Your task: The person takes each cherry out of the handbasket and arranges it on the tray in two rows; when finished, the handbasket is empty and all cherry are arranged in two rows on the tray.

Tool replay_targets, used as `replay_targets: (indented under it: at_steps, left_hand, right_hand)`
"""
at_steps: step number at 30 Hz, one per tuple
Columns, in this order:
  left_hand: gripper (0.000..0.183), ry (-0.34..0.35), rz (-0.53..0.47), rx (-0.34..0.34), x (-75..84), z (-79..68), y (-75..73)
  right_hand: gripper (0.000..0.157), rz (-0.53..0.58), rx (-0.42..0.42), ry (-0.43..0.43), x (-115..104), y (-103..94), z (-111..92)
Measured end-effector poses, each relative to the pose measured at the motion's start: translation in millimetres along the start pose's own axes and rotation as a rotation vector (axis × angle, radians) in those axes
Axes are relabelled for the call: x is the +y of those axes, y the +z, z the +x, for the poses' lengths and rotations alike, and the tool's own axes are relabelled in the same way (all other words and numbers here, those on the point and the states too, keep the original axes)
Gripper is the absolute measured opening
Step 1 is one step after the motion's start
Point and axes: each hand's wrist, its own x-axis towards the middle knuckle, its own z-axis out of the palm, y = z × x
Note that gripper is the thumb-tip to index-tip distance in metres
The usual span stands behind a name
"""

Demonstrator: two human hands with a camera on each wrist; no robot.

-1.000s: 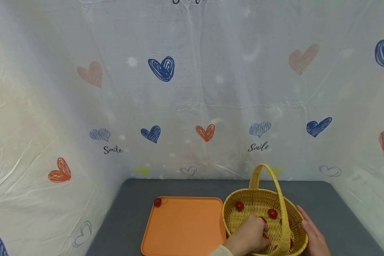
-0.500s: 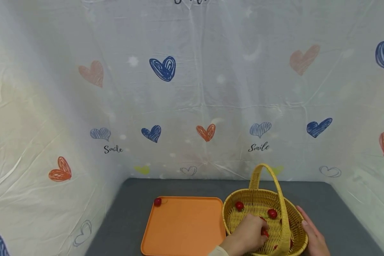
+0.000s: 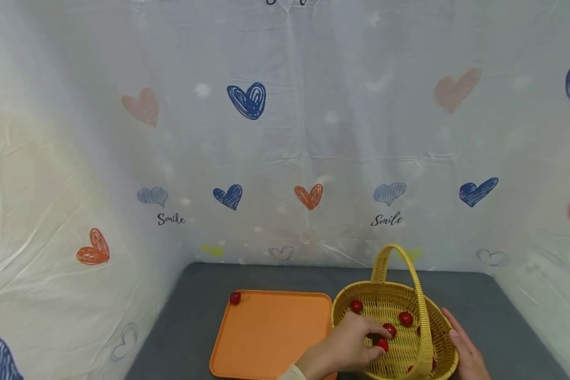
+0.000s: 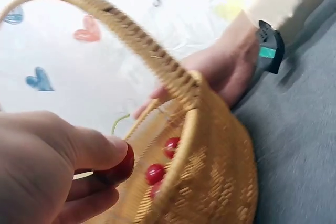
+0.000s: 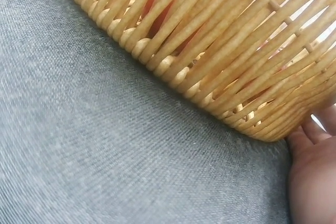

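Observation:
In the head view my left hand [image 3: 344,343] is over the left part of a yellow wicker basket [image 3: 344,298]. Its thumb and fingers pinch a red cherry [image 4: 124,165]; a green stem [image 4: 119,120] shows above it in the left wrist view. Several other cherries [image 3: 406,318] lie in the basket. My right hand [image 3: 469,352] rests against the basket's right side, with straight fingers along the outside and the thumb by the rim. In the right wrist view its fingers [image 5: 304,137] touch the woven wall.
Left of the basket lies an orange tray [image 3: 275,332], with one stemmed cherry [image 3: 235,298] in its back left corner. The basket's tall arched handle [image 3: 418,295] rises over its right part. A heart-printed curtain [image 3: 285,158] hangs behind the grey tabletop [image 3: 180,322].
My left hand has risen and shifted left inside the basket, with a cherry now in its pinch. Another cherry behind its fingers has come into view. The right hand keeps its place.

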Motion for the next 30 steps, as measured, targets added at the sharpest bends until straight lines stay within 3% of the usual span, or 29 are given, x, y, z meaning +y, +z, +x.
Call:
replay_targets:
  at_steps: [3,11,17,21,26,30]
  left_hand:
    - [0.028,-0.005,-0.051,0.021,-5.1,-14.6,-14.1]
    - [0.027,-0.121,-0.179,0.082,-19.0,-54.2,-53.5]
    - [0.025,-0.14,-0.148,0.149,-38.8,-77.9,-74.6]
    - [0.026,-0.189,-0.102,0.181,-53.1,-90.0,-83.6]
    - [0.029,-0.258,-0.006,0.195,-69.9,-102.8,-94.2]
    - [0.029,-0.258,0.076,0.215,-81.5,-111.3,-102.8]
  right_hand:
    - [0.069,0.011,-0.004,-0.013,0,-0.5,-1]
    - [0.071,-0.025,0.018,0.015,-2,0.0,1]
    - [0.073,-0.037,0.025,0.045,-4,-0.6,1]
    - [0.073,-0.032,0.029,0.043,-4,0.0,1]
    - [0.075,-0.039,0.018,0.082,-4,-0.5,3]
    - [0.074,-0.048,0.0,0.098,-4,-2.3,4]
